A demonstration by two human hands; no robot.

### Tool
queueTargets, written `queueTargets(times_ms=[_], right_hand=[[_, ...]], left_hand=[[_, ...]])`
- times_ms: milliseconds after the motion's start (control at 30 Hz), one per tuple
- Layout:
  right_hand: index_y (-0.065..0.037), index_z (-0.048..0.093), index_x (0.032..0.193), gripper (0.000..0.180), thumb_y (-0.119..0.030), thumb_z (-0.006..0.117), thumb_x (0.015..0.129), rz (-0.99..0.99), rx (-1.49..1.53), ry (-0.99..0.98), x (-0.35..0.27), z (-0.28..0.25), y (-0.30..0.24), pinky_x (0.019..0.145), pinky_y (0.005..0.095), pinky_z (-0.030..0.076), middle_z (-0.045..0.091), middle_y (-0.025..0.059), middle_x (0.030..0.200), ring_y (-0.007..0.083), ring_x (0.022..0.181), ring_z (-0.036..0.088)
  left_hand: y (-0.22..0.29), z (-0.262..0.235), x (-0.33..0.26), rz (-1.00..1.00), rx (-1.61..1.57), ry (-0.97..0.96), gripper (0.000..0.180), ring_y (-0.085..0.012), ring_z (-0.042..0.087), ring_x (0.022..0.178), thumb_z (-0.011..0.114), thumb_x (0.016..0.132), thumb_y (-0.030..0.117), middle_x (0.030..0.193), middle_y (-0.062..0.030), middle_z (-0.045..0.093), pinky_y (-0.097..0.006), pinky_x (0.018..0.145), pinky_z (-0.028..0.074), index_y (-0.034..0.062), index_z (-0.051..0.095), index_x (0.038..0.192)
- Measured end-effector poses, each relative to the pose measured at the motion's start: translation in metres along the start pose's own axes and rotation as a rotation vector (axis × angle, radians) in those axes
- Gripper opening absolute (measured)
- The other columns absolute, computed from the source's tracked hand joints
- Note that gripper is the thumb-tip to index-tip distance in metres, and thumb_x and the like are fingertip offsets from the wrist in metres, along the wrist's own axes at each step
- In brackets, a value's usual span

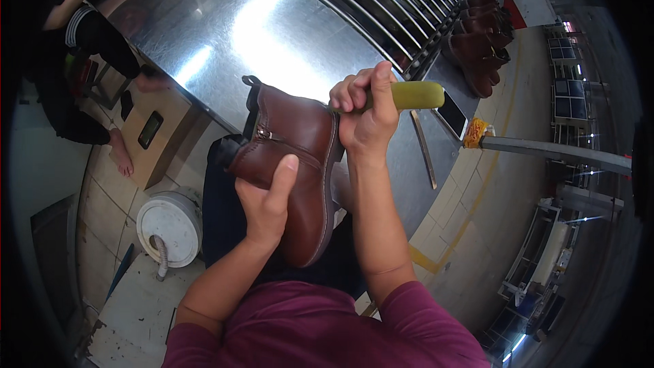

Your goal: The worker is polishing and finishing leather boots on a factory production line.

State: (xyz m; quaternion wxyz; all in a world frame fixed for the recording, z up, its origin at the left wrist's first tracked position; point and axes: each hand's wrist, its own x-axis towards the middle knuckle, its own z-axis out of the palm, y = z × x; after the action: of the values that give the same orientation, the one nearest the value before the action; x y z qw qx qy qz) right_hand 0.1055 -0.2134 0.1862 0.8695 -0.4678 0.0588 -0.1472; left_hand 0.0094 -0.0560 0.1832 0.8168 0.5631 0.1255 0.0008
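Note:
A brown leather ankle boot (pixel 298 133) with a side zip and dark pull loops is held above my lap, its toe toward me and its sole facing right. My left hand (pixel 266 204) grips it, thumb pressed on the zip side and the fingers hidden beneath. Wrapped around a tool with a thick olive-green handle (pixel 417 95) is my right hand (pixel 370 105), up against the boot's sole edge near the heel. The handle's rounded end sticks out to the right; the tool's working end is out of sight.
Ahead lies a shiny metal table (pixel 197 20), bordered by a rack of metal bars (pixel 381 0). Several brown boots (pixel 477 41) stand at far right, near a phone (pixel 451 121) and a thin flat strip (pixel 424 150). A round white lid (pixel 168 228) and another person's legs (pixel 88 82) are left.

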Motion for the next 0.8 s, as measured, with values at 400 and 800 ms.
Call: queueTargets(times_ms=[400,800], right_hand=[[-0.008,0.052,0.084,0.025,-0.02,0.058,0.105,-0.158,-0.014,-0.13,-0.047,0.016,0.005,0.052,0.0304,0.037,0.044,0.0027,0.061,0.013,0.05,0.038],[-0.007,0.052,0.085,0.026,-0.022,0.053,0.107,-0.062,-0.14,-0.166,-0.11,0.006,-0.007,0.05,0.0316,0.033,0.035,0.0001,0.058,0.0126,0.047,0.033]], left_hand=[[-0.001,-0.01,0.009,-0.153,-0.082,0.034,0.031,-0.0128,0.061,0.098,0.068,0.095,0.019,0.11,-0.0055,0.066,-0.029,0.088,0.048,-0.0014,0.063,0.118],[-0.01,-0.007,0.001,0.042,-0.031,0.025,0.019,-0.0114,0.064,0.085,0.074,0.093,0.016,0.093,-0.0038,0.07,-0.029,0.077,0.051,-0.0011,0.068,0.098]])
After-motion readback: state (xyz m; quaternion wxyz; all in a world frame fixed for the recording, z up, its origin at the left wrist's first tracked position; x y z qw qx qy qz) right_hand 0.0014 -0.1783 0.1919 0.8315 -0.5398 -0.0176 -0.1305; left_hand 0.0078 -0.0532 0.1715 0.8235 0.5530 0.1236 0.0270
